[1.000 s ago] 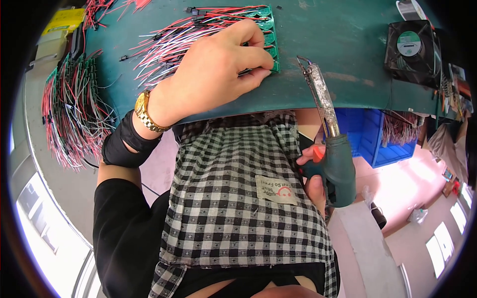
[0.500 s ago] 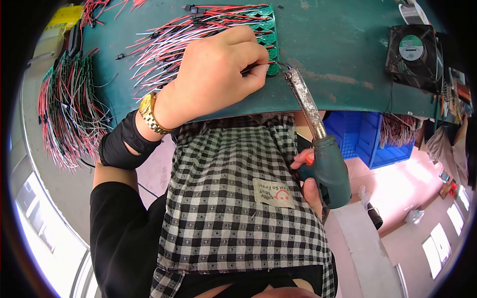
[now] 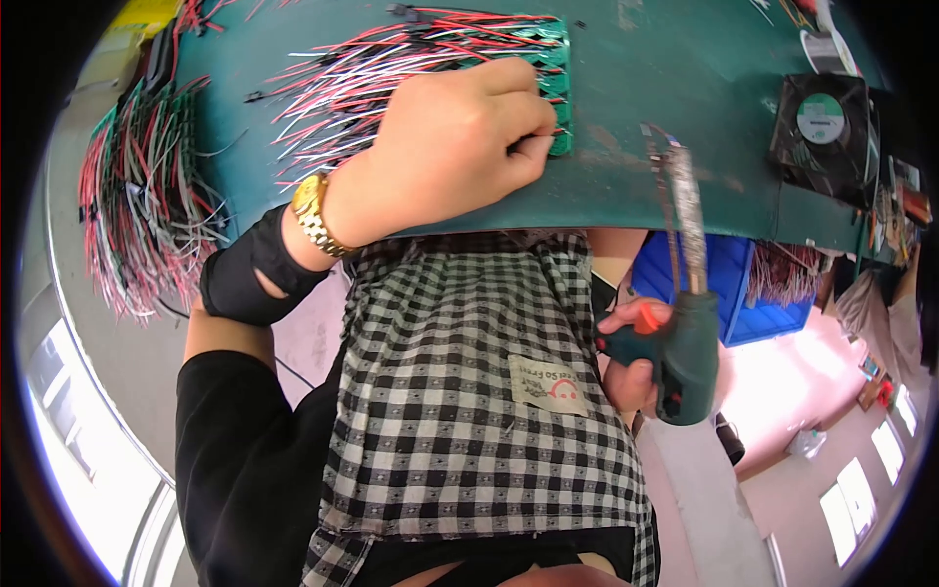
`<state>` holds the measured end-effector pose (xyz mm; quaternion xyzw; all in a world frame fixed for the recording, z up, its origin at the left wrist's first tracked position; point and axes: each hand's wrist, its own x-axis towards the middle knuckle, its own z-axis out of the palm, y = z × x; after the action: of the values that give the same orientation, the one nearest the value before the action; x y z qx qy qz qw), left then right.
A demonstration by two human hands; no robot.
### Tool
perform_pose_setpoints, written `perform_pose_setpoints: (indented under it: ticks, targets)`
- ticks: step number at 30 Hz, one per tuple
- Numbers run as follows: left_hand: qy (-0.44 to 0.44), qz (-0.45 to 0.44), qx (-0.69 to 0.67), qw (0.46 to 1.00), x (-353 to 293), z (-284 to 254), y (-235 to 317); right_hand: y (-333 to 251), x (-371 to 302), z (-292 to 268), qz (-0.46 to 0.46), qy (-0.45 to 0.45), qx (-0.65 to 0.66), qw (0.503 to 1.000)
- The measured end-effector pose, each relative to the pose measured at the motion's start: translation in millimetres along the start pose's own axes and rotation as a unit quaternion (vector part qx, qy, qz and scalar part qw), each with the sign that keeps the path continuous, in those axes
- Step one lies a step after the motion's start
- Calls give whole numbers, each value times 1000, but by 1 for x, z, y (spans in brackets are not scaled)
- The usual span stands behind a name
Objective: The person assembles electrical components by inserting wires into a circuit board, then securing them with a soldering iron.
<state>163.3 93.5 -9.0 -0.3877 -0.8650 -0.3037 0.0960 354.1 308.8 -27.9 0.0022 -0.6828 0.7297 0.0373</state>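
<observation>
My left hand (image 3: 469,137) lies over a bundle of red, white and black wires (image 3: 337,93) on the bench. Its thumb and fingers are pinched together on a thin wire (image 3: 558,131), whose red end shows at the edge of the green circuit boards (image 3: 558,54). The boards form a strip along the bundle's right end, partly covered by my hand. In front of the bench edge, my right hand (image 3: 634,383) grips a dark green soldering gun (image 3: 693,338) with an orange trigger. Its metal tip points up over the bench, apart from the boards.
A black fan (image 3: 827,132) and a solder spool (image 3: 827,54) stand at the right of the green bench (image 3: 646,78). More wired boards (image 3: 147,205) hang over the left edge. Below the bench on the right is a blue bin (image 3: 738,284) with wires inside.
The soldering gun has swung right and turned more upright, its tip moving away from the wire at the boards. My left hand keeps its pinch at the boards.
</observation>
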Motion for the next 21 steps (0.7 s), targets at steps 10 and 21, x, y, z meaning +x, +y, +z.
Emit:
perform_pose_setpoints:
  ticks: [10,21]
  targets:
    - [-50,97,168,980,-7,-5,12,36,33,-6,-151,194,8,969]
    - [20,143,198,970,-26,4,3,43,61,-10,-186,204,-25,961]
